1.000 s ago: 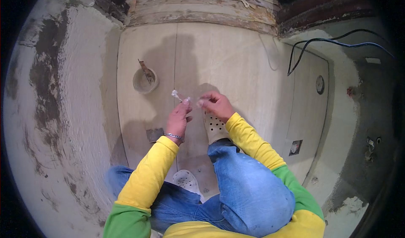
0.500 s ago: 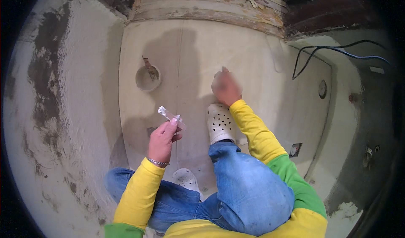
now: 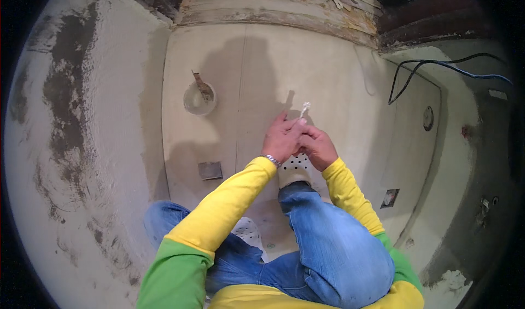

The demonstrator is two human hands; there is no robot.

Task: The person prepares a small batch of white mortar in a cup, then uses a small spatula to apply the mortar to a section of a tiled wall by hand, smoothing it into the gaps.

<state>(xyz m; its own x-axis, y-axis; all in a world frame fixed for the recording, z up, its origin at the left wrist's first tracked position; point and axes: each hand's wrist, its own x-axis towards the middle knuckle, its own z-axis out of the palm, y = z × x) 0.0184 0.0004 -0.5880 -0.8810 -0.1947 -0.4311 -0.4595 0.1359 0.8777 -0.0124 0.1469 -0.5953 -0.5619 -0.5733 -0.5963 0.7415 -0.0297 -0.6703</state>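
Near the middle of the floor, my left hand (image 3: 281,139) is closed around a small strip (image 3: 304,110) smeared with white paste, which pokes up above the fingertips. My right hand (image 3: 318,146) meets it from the right, fingers curled against the left ones; what lies between them is hidden. Below both hands is my cream perforated clog (image 3: 293,165), with my jeans leg behind it. To the upper left, a translucent round tub (image 3: 193,102) on the floor panels (image 3: 344,106) has a scraper-like tool (image 3: 202,82) leaning in it.
Plastered walls (image 3: 109,145) flank both sides. Worn boards (image 3: 273,16) cross the top edge. Black cables (image 3: 415,68) loop at upper right. A dark square patch (image 3: 210,170) is on the left floor; a round fitting (image 3: 428,117) and square opening (image 3: 389,198) are at the right.
My left hand, holding the strip, has swung up and right to meet my right hand. My right hand, blurred half a second ago, is now lower, beside it.
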